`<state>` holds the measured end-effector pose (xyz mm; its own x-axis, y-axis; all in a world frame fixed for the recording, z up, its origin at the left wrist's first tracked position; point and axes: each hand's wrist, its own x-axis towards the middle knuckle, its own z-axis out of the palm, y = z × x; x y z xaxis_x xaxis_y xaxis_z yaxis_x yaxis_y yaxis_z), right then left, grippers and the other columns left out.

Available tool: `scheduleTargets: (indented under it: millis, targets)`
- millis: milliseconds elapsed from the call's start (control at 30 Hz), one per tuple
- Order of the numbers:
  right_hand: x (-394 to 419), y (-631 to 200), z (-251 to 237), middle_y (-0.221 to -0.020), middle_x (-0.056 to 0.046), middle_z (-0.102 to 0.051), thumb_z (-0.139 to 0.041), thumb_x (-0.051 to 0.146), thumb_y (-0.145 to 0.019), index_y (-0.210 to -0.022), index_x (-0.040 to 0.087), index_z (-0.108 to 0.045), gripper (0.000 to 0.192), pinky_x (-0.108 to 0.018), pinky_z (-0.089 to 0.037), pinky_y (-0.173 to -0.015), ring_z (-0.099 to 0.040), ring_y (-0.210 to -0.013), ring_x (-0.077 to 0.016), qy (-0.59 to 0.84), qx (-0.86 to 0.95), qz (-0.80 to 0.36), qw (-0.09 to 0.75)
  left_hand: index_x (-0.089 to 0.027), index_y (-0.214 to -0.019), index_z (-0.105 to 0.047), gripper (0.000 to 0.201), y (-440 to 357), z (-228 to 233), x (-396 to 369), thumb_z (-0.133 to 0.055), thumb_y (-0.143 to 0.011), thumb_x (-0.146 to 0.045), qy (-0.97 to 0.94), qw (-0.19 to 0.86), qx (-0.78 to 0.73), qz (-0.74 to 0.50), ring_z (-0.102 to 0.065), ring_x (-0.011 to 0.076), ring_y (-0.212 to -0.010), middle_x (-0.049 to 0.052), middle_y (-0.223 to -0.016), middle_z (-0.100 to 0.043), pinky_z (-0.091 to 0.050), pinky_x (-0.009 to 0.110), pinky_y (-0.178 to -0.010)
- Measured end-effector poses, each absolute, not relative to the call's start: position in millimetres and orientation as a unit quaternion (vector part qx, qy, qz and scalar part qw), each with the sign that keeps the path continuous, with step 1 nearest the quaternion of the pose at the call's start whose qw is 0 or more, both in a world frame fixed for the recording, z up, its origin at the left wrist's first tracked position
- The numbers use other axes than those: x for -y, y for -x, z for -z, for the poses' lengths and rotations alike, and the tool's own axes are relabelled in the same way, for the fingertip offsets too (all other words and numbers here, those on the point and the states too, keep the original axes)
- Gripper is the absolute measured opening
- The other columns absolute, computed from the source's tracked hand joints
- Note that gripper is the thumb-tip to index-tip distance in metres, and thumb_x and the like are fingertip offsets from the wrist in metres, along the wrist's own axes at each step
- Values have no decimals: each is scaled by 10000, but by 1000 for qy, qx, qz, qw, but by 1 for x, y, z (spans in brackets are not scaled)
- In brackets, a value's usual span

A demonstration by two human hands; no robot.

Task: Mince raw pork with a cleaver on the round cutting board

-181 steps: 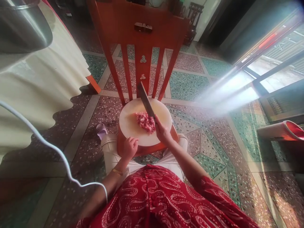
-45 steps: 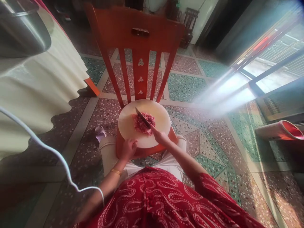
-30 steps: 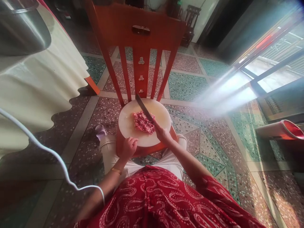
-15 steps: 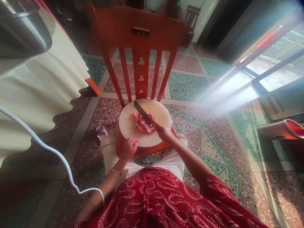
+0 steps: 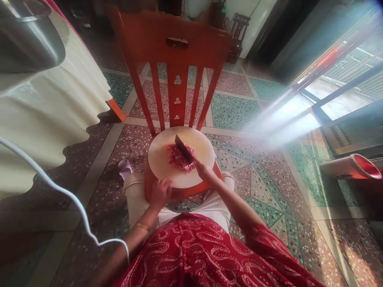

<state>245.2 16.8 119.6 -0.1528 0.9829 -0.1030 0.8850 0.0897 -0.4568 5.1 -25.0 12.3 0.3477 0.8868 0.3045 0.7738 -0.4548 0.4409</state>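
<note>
Terrazzo floor [image 5: 245,103] in pink and green panels spreads all around and beyond both hands. Draped cream cloth [image 5: 50,115] hangs well off to the left of the left hand, with a steel vessel [image 5: 26,40] above it. An orange wooden chair [image 5: 176,52] stands ahead of the hands, its slatted back rising beyond them and its seat under them. On that seat lies a round pale chopping board [image 5: 163,167], reaching from the left hand forward past the right. The left hand [image 5: 160,192] is clenched over the board's near edge. A heap of pink minced meat [image 5: 176,158] sits at the middle of the board, just ahead of the right hand. The right hand [image 5: 203,172] grasps the handle of a knife [image 5: 183,148], whose blade slants away to the left and rests on the meat.
</note>
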Motion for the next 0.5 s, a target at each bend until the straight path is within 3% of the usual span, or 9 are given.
scheduleTargets:
  millis: [133, 300, 400, 500]
  targets:
    - [-13, -246, -116, -1131, -50, -657, -320, 315, -952, -1433, 275, -303, 483, -315, -495, -811, -645, -948, -221, 644, 715, -198, 185, -198, -1040, -624, 284, -4, -8, 31, -413, -851, -196, -819, 93, -505, -257, -519, 218, -1029, 80, -1098, -604, -390, 370, -899]
    - [-13, -250, -104, -1014, -73, -694, -368, 297, -925, -1384, 238, -411, 465, -327, -502, -766, -664, -819, -217, 655, 695, -247, 166, -217, -981, -650, 258, -4, -8, 27, -430, -848, -237, -814, 100, -515, -248, -525, 234, -973, 78, -1032, -607, -402, 389, -847]
    - [-4, -258, -105, -963, -54, -691, -376, 359, -914, -1362, 240, -444, 468, -292, -505, -737, -646, -776, -179, 656, 638, -291, 279, -228, -979, -646, 256, -5, -10, 25, -439, -830, -205, -814, 109, -518, -240, -527, 227, -974, 69, -1033, -603, -399, 379, -849]
    - [25, -267, -102, -830, -50, -675, -401, 441, -885, -1389, 202, -404, 557, -263, -504, -597, -596, -613, -146, 665, 519, -366, 392, -229, -960, -646, 249, -7, -11, 23, -448, -818, -175, -811, 109, -521, -244, -526, 219, -972, 67, -1014, -596, -392, 366, -858]
